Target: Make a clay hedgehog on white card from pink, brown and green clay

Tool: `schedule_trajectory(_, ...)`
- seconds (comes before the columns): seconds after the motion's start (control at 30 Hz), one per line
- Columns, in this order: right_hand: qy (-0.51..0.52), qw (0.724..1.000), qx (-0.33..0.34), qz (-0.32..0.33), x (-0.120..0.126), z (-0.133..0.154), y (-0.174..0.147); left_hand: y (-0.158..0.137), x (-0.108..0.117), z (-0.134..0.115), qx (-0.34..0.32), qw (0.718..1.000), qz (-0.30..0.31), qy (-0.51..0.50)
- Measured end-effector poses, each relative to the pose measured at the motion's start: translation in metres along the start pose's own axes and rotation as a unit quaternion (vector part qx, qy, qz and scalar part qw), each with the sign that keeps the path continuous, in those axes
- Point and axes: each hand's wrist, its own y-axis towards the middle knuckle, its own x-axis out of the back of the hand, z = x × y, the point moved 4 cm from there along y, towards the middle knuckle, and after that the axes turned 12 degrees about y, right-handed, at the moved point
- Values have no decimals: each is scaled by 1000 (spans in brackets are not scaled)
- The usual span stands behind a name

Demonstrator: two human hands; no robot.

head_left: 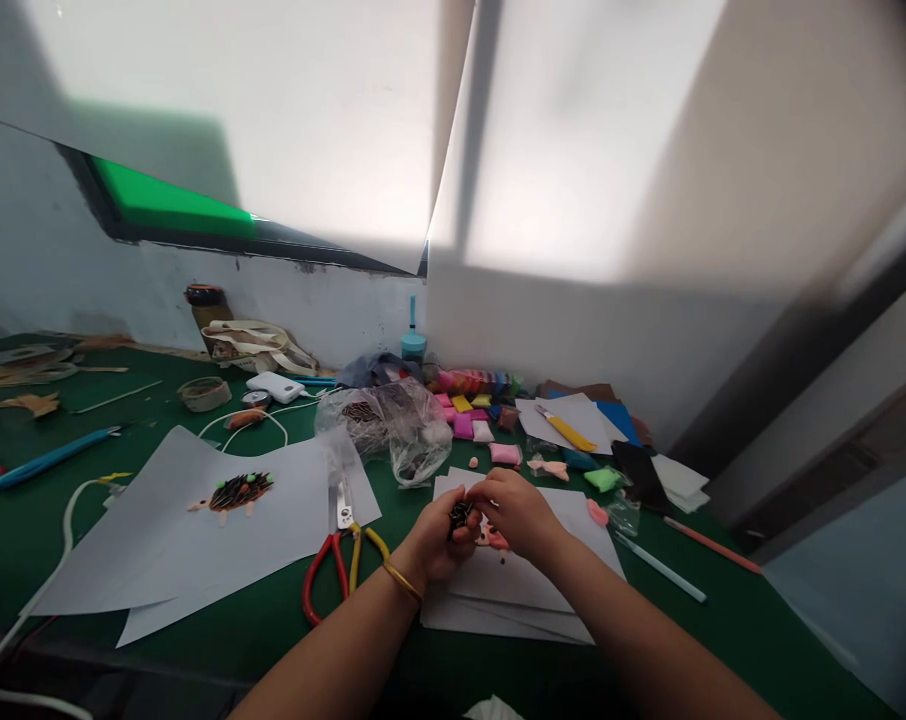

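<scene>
My left hand is cupped, palm up, around a small heap of dark, pale-edged sunflower seeds. The fingers of my right hand are pinched together at the heap's right edge; what they hold, if anything, is hidden. Beneath both hands is a stack of white paper. On its top sheet a pink clay figure with dark spots shows partly between my hands. Another sheet to the left carries a hedgehog figure with dark seed-like spines and green and orange dots.
Red-and-yellow-handled pliers and scissors lie left of my hands. Behind are a plastic bag of seeds and several coloured clay packets. A yellow cutter rests on paper, and a pale pen lies to the right.
</scene>
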Motion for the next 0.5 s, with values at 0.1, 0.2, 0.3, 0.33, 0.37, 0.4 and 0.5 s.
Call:
schedule_trajectory(0.1, -16, 999, 29, 11, 2, 0, 0, -1, -2, 3, 25, 999, 30, -2)
schedule_trajectory(0.2, 15, 999, 45, 7, 9, 2, -4, -1, -2, 2, 30, 999, 35, -20)
schedule_trajectory(0.3, 80, 996, -23, -25, 16, -5, -13, -1, 2, -2, -1, 999, 10, -44)
schedule_trajectory(0.33, 100, 993, -60, -32, 17, -10, -17, 0, 4, -4, -14, 998, 1, -56)
schedule_trajectory(0.37, 114, 988, -95, -33, 17, -15, -21, 1, 6, -6, -25, 997, -4, -69)
schedule_trajectory(0.4, 125, 984, -121, -29, 16, -20, -26, 2, 8, -7, -33, 996, -9, -83)
schedule_trajectory(0.5, 147, 978, -150, 1, 9, -31, -37, 4, 14, -8, -48, 992, -24, -117)
